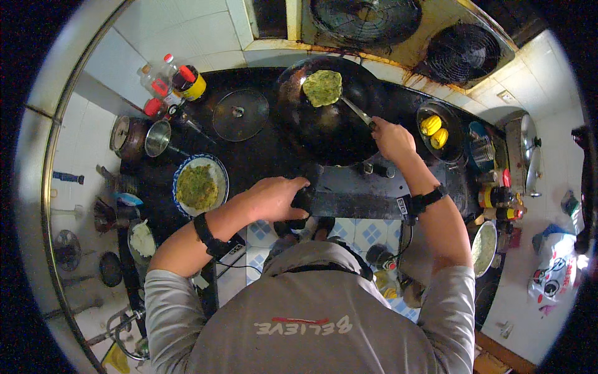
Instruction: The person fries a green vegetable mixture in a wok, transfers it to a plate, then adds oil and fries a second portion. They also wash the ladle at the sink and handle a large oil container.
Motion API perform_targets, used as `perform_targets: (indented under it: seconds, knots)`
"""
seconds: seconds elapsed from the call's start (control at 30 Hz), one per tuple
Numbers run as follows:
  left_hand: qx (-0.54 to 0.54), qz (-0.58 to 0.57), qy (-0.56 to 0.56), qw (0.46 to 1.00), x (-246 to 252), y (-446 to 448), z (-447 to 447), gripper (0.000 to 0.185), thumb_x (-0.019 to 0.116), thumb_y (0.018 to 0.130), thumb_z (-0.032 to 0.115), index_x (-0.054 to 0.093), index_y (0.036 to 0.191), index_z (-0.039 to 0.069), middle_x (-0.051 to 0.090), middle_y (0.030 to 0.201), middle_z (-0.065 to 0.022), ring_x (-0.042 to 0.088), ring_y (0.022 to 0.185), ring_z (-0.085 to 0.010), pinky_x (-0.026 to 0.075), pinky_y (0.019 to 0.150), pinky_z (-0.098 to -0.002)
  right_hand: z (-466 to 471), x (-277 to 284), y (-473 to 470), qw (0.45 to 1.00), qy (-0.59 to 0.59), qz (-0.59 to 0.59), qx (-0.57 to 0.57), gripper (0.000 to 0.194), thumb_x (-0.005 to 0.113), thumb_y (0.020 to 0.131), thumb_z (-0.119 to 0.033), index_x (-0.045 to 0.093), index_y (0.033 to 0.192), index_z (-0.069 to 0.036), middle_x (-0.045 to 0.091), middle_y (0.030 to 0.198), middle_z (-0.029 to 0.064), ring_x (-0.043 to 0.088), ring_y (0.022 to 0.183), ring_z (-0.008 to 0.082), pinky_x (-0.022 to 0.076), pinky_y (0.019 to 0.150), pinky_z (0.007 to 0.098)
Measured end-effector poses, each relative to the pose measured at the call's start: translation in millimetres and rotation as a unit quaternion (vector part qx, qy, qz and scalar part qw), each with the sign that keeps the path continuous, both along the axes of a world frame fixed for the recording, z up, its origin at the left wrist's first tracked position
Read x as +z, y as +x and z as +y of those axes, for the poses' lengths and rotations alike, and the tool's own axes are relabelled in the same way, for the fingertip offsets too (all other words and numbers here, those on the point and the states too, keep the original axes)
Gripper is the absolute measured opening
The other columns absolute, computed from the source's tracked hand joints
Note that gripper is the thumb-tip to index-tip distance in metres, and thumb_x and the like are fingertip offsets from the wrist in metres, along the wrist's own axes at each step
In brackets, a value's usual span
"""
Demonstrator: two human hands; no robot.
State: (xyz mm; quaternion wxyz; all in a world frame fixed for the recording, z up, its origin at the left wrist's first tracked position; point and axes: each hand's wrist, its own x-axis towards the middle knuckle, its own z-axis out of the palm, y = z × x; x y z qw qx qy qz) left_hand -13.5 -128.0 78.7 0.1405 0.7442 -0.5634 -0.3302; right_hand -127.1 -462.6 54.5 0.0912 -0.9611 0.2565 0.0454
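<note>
My right hand (395, 140) grips the handle of a metal spatula (357, 111) above the right side of a large dark wok (327, 135). The spatula's far end meets a green-flecked pancake (322, 88) at the wok's far side; its blade is hidden, apparently beneath the pancake. Near the counter's front edge, my left hand (275, 198) has thumb and fingers spread around a dark area, and whether it holds something there cannot be made out. Left of it, another green-flecked pancake (198, 187) lies on a blue-rimmed plate (225, 180).
A glass lid (240, 114), a strainer (158, 139) and sauce bottles (189, 84) stand to the left. On the right are a dark pan (451, 148) with two yellow pieces of food (434, 131), more bottles (497, 196) and a pale-filled bowl (484, 250).
</note>
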Motion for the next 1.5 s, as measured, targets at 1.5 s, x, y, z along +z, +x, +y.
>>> perform_targets:
  seconds: [1.5]
  knots:
    - [0.57,0.181,-0.118,0.792,-101,-70,359,0.046,0.073,0.094,0.027,0.059,0.131,0.004,0.07,0.097,-0.0094,0.066,0.089,-0.0178,0.054,0.077,-0.0341,226,65,86,0.893,0.283,-0.036,0.348,0.054,0.072,0.089,-0.007,0.059,0.141,-0.011,0.063,0.084,0.0086,0.054,0.068,0.0169,0.0509,0.072,0.0299]
